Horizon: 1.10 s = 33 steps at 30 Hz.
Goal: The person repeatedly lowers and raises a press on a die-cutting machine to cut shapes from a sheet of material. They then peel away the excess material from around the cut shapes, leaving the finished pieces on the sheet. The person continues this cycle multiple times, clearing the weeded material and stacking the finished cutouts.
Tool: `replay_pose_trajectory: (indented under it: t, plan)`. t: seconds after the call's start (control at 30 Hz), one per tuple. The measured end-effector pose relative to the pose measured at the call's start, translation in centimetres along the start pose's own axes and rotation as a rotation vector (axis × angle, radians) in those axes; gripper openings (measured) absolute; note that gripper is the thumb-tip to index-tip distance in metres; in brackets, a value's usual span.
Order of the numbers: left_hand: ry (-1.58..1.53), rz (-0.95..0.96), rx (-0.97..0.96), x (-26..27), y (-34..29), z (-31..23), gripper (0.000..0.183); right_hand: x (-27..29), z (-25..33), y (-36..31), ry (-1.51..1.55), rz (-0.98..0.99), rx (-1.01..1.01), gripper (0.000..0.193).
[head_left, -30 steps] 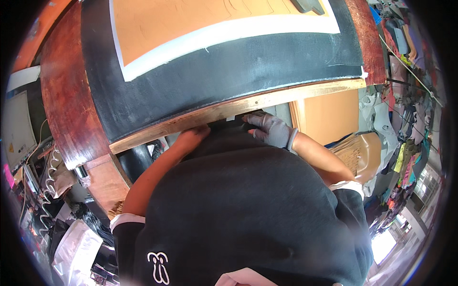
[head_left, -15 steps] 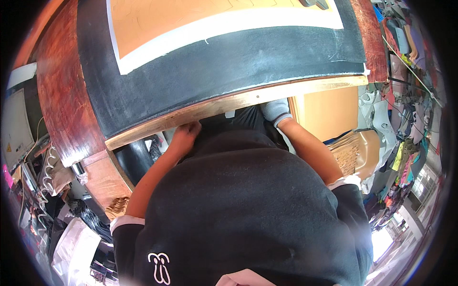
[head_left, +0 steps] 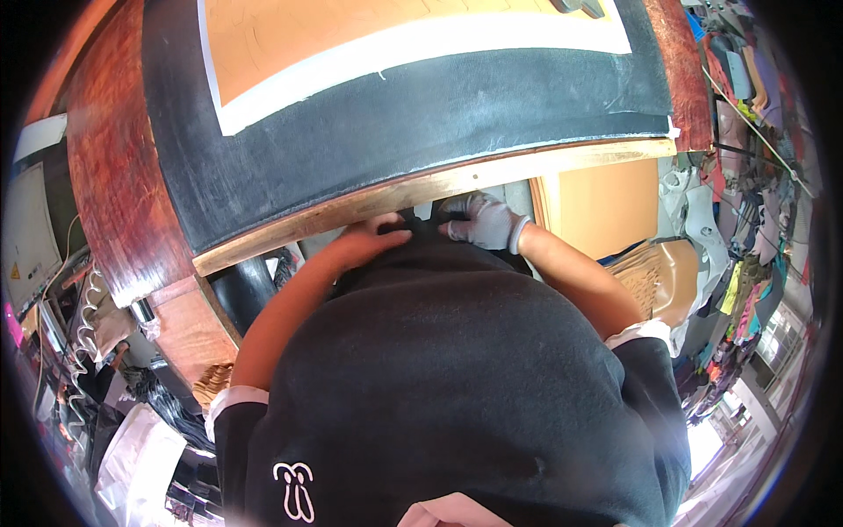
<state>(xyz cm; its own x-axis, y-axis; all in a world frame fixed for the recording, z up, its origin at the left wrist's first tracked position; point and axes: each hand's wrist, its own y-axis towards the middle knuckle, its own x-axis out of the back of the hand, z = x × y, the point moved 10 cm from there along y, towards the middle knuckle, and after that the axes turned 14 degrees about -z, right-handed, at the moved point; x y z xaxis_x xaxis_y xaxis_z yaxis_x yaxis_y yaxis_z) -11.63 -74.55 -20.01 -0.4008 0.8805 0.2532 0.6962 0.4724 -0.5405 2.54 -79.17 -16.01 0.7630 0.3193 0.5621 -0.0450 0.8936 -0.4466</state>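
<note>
Below the table's front edge, my bare left hand [head_left: 371,241] is at my waist, its thumb and fingers closed on black cloth [head_left: 423,230]. My right hand [head_left: 492,223], in a pale grey glove, pinches the same black cloth from the other side. A small gap separates the two hands. The fingertips are partly lost against the dark cloth. A small white patch [head_left: 423,211] shows between them, just under the wooden edge [head_left: 474,178].
A black mat [head_left: 395,114] covers the tabletop, with an orange-tan sheet [head_left: 351,35] bordered in white on it. Tan boards [head_left: 606,206] and stacked tan pieces [head_left: 645,277] stand at the right. Hanging coloured pieces [head_left: 746,211] line the right side; a reddish wooden panel [head_left: 110,176] is at left.
Both hands have moved inward toward each other at my waist. The gloved right hand has come back from under the table edge, and both now grip the black cloth.
</note>
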Motion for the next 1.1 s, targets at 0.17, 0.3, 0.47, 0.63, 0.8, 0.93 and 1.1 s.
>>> replay_pose_trajectory:
  t: [0.17, 0.3, 0.47, 0.63, 0.8, 0.93, 1.1]
  plan:
    - [0.055, -0.302, 0.088, 1.1, 1.5, 1.8, 0.049, 1.4, -5.0, 1.0, -0.329, -0.263, -0.355, 0.035]
    - [-0.064, -0.213, 0.261, 1.0, 0.9, 4.5, 0.054, 1.0, -3.9, 1.4, -0.213, -0.253, -0.135, 0.041]
    - [0.068, -0.236, 0.21, 4.0, -3.5, 4.5, 0.055, 5.5, -6.9, -3.5, 0.078, -0.173, -0.333, 0.061]
    - [-0.162, -0.014, 0.223, 7.5, -10.0, 3.3, 0.046, 12.3, -7.3, -10.1, 0.454, -0.363, -0.446, 0.042]
    - [-0.444, -0.088, -0.096, 15.2, -8.2, -6.7, 0.032, 23.0, -2.1, -9.0, 0.517, -0.693, -0.046, 0.019]
    - [-0.178, -0.368, -0.327, 18.3, -1.3, -14.9, 0.03, 29.1, -1.2, -4.0, 0.518, -0.93, 0.019, 0.019]
    - [0.346, -0.42, -0.76, 13.4, 3.2, -25.1, 0.034, 35.0, -0.1, -0.8, 0.069, -1.068, 0.092, 0.049]
